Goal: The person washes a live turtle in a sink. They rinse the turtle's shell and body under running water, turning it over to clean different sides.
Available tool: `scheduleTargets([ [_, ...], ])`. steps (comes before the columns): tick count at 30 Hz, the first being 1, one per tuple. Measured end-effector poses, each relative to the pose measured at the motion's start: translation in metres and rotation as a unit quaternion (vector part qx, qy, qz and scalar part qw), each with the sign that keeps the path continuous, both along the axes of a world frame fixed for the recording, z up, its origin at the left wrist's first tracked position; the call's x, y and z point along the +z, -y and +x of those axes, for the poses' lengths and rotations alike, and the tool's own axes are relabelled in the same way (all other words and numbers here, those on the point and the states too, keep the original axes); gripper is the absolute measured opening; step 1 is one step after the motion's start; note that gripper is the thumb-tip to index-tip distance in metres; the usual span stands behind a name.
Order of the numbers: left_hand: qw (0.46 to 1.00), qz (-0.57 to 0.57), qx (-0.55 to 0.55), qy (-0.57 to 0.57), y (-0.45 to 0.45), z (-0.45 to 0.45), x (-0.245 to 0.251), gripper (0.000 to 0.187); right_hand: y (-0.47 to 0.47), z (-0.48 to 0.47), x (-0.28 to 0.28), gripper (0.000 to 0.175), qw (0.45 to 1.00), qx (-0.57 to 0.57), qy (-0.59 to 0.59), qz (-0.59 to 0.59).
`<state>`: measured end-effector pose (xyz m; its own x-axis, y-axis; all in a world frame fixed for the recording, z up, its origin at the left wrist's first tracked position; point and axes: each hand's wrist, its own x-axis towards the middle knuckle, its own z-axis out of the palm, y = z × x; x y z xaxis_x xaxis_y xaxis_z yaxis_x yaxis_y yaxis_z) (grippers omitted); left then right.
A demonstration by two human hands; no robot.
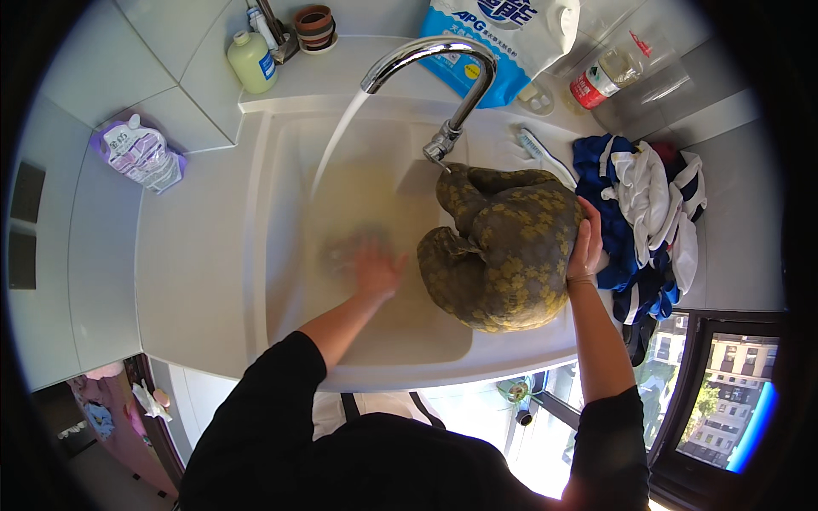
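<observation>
My left hand [377,265] is partly under cloudy water in the white sink [255,306], its fingers blurred by the water; what it touches below cannot be seen. My right hand [586,246] presses against the right side of a plump, dark cushion-like fabric item [524,249] with a yellow leaf pattern. That item rests over the sink's right part, beside the base of the chrome faucet [473,96]. Water runs from the spout into the sink, left of the item and above my left hand.
Right of the sink lie a scrubbing brush [546,156] and a pile of blue and white clothes [645,198]. Behind stand a detergent bag [498,51], a plastic bottle [604,80], a pale green bottle [252,62] and small pots [315,29]. A purple pouch [144,153] is at left.
</observation>
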<state>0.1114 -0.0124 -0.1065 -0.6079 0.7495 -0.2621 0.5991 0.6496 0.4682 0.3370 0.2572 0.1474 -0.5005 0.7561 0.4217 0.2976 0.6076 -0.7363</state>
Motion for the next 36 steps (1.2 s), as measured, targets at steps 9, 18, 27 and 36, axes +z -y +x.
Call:
scheduleTargets([
  [9,0.599,0.238,0.199,0.739,-0.133,-0.020,0.099,0.104,-0.005,0.001,0.035,0.036,0.993,0.081,0.080,-0.029],
  [18,0.785,0.244,0.126,0.555,-0.121,0.004,0.171,0.099,0.021,0.014,0.062,0.038,0.975,0.093,0.153,0.129],
  [27,0.931,0.285,-0.052,0.223,-0.071,0.068,0.231,0.101,0.030,0.019,0.085,0.085,0.941,0.011,0.267,-0.207],
  [36,0.910,0.377,-0.075,0.155,-0.087,0.060,0.193,0.075,0.011,-0.003,0.063,0.077,0.944,0.149,0.279,-0.094],
])
